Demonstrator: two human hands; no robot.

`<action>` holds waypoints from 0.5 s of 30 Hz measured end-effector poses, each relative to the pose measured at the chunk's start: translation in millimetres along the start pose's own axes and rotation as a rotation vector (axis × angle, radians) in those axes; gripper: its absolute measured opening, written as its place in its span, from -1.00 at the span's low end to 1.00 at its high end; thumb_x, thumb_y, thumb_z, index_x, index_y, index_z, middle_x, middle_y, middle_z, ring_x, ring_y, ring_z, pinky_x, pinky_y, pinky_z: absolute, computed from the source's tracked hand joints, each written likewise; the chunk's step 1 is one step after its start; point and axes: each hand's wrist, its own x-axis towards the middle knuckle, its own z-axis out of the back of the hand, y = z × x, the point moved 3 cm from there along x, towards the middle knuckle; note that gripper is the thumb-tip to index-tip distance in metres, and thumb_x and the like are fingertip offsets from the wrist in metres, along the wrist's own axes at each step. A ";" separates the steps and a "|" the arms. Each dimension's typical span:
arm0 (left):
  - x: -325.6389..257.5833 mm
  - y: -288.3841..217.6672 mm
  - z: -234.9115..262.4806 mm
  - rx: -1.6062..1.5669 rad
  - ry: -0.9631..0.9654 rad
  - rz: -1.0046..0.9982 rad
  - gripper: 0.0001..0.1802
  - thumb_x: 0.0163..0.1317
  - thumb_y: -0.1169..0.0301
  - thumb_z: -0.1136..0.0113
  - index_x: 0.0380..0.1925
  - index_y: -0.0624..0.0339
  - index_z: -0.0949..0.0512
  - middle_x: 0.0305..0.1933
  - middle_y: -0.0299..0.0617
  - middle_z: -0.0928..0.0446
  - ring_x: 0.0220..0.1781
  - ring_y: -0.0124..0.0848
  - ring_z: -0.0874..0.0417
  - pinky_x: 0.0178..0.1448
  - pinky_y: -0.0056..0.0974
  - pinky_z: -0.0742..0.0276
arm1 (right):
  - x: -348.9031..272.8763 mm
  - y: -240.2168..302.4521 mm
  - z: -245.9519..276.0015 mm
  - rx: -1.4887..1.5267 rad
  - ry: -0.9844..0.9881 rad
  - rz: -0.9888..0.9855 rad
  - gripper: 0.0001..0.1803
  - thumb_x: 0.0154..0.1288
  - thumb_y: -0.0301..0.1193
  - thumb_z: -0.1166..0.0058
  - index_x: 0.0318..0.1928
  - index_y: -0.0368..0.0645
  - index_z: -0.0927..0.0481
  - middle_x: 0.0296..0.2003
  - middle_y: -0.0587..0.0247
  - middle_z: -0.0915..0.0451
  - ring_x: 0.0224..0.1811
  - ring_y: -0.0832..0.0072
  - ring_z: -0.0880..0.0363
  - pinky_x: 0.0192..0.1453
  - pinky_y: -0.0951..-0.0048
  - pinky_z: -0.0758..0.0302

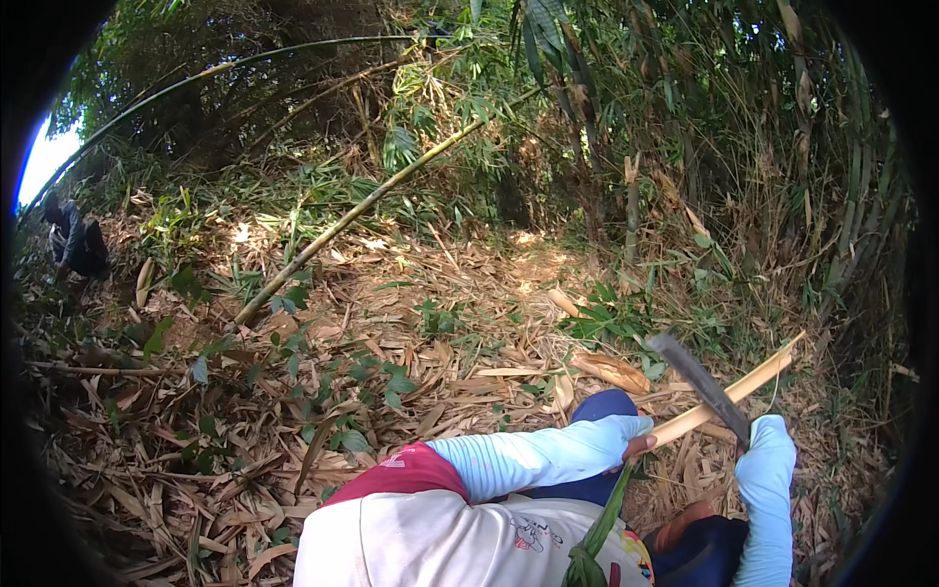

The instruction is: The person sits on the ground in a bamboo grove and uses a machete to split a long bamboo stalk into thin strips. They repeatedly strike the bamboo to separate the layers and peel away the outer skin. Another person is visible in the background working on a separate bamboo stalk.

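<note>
- Closed around the lower end of a pale split bamboo strip [763,375], the left hand [638,445] shows only a few fingers past its light blue sleeve; the strip slants up and away to the right, its tip raised over the ground.
- Wrapped at the base of a dark, flat blade [699,382], the right hand [767,435] is closed too — its light blue sleeve covers most of it, so single fingers cannot be told.
- Blade and strip cross between the two hands, the blade leaning up to the left in front of the strip; whether its edge bites in, I cannot tell.
- Far left, another person [76,240] in dark clothes is bent low among the plants.
- Left of the middle, a long bamboo pole [362,220] leans, its foot in the dry leaf litter [245,533] and its upper part running into the foliage.
- Lower middle, the wearer's white shirt [430,538] fills the edge, with a green strap [597,538] across it and a dark blue knee [604,403] behind the left forearm.
- Beyond the knee lies a brown husk [611,370] — near the strip, apart from it.
- Right side, a dense bamboo clump [851,196] rises behind the hands.
</note>
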 end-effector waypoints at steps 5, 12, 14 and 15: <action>-8.9 5.7 4.4 0.056 -0.044 -0.006 -0.76 0.50 0.17 0.03 -0.20 0.11 -0.39 -0.62 -0.30 -0.34 -0.70 -0.47 -0.42 -0.62 -0.32 -0.34 | -1.4 1.0 -16.2 -0.054 0.190 -0.015 -0.70 -0.11 -0.52 -0.32 -0.34 -0.20 -0.47 -0.39 -0.08 -0.51 -0.29 -0.11 -0.57 -0.21 0.09 -0.49; -12.3 10.0 7.3 0.061 -0.035 0.084 -0.66 0.48 0.12 0.01 -0.36 0.13 -0.46 -0.70 -0.24 -0.37 -0.78 -0.42 -0.42 -0.72 -0.29 -0.34 | 6.7 -59.1 -45.4 0.076 0.050 -0.142 -0.94 0.22 -0.56 -0.01 -0.41 -0.19 -0.44 -0.55 0.16 -0.38 -0.46 0.40 -0.42 -0.40 0.29 -0.41; -21.9 4.0 8.8 0.104 -0.011 0.161 -0.59 0.50 0.14 0.07 -0.46 0.17 -0.46 -0.70 -0.27 -0.36 -0.76 -0.44 -0.40 -0.68 -0.31 -0.35 | 11.9 -82.9 -47.3 0.370 0.031 -0.354 -0.87 0.31 -0.53 0.09 -0.42 -0.18 -0.41 -0.55 0.25 -0.33 -0.48 0.47 -0.32 -0.41 0.34 -0.35; -28.8 1.8 12.3 0.127 0.002 0.200 -0.55 0.50 0.15 0.11 -0.51 0.20 -0.45 -0.70 -0.28 -0.35 -0.75 -0.45 -0.40 -0.66 -0.32 -0.36 | 16.7 -89.8 -46.5 0.655 -0.029 -0.506 -0.83 0.37 -0.52 0.15 -0.43 -0.16 -0.39 -0.54 0.31 -0.31 -0.48 0.51 -0.25 -0.40 0.38 -0.30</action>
